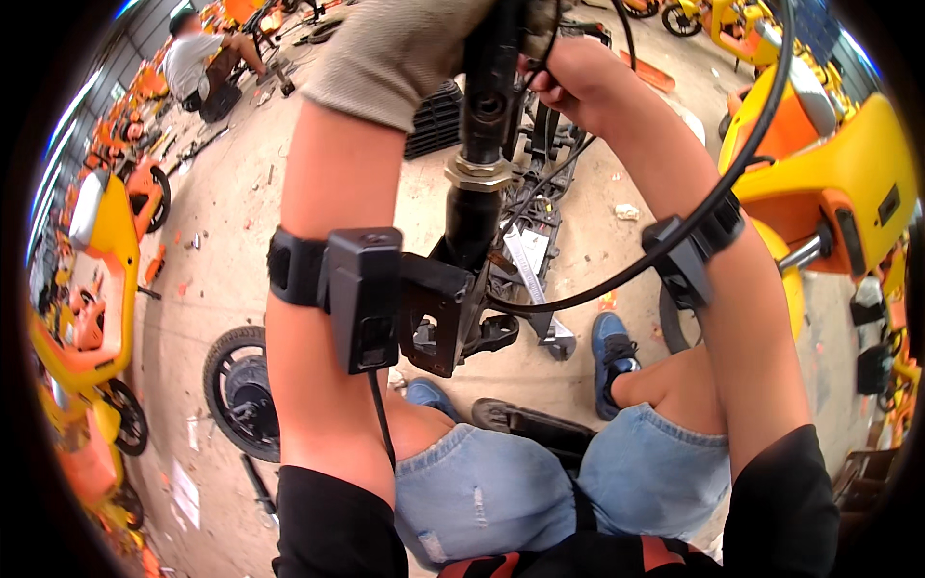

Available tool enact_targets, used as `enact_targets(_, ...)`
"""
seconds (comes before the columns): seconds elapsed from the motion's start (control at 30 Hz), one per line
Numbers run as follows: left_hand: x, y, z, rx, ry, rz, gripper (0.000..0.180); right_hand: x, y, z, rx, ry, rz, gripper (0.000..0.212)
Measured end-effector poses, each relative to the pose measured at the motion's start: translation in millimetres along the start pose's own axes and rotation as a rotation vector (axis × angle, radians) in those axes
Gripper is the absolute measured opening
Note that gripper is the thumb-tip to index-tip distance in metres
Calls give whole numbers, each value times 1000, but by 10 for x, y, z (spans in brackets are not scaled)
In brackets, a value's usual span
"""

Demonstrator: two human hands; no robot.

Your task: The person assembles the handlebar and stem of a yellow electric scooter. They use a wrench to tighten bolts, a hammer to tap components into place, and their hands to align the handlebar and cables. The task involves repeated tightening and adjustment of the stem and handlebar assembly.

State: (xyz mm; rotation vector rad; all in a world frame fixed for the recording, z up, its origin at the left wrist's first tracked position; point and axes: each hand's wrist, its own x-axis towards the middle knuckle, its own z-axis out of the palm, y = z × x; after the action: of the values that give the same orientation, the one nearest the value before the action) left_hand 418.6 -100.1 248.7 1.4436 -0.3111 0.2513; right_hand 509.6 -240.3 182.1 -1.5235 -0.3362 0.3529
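My left hand (390, 58), in a grey knit glove, reaches up to a black steering column (479, 116) that stands upright before me. Glove fabric also shows on the column's far side, so the fingers seem wrapped round it. A brass-coloured lock nut (479, 174) circles the column lower down, above a black bracket (436, 313). My bare right hand (575, 85) is just right of the column, fingers curled in beside thin black cables. What those fingers pinch is hidden. A thick black cable (665, 262) loops from the column's base past my right forearm.
A scooter frame (540, 207) stretches away behind the column. Yellow and orange scooters stand at left (106, 279) and right (838, 183). A wheel (243, 390) lies by my left arm. A person (202, 63) sits far left. Small debris litters the floor.
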Motion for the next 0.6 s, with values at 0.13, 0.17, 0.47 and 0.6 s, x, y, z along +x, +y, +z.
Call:
enact_targets(0.13, 70, -19, 227, 35, 59, 29, 59, 318, 200, -220, 106, -94, 42, 16)
enact_targets(0.17, -12, 80, 174, 38, 84, 11, 58, 369, 132, -1, 178, -190, 66, 16)
enact_targets(0.47, -4, 141, 80, 29, 77, -28, 60, 387, -13, 171, 313, -824, 67, 10)
enact_targets(0.6, 2, 157, 161, 28, 46, -2, 62, 185, -83, 36, 203, -554, -8, 9)
